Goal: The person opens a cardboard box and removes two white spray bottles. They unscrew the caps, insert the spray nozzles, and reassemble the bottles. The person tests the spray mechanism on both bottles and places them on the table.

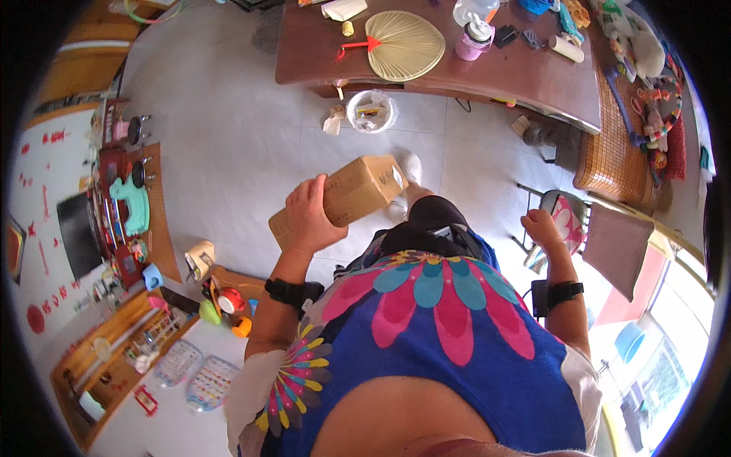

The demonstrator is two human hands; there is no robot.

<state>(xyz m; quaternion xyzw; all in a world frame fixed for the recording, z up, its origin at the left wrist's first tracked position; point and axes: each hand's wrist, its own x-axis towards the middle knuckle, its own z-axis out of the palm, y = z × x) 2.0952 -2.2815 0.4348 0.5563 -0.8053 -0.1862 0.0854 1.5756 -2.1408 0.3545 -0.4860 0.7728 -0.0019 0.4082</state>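
My left hand (312,213) is wrapped round a closed brown cardboard box (362,186), its thumb pressed against the near side. Tilted, the box hangs over the floor in front of my body, its far end close to my shoes (411,167). Out to the right, my right hand (540,227) is curled into a loose fist with nothing showing in it. It hangs near a chair with a pink and white patterned cover (565,217). Dark straps circle both of my forearms.
Ahead stands a dark red table (320,57) bearing a woven fan (411,46) and a pink cup (474,42). A lined waste bin (371,112) stands before it. A mat-covered bench (609,152) is at right, a white table (183,411) with toys at lower left.
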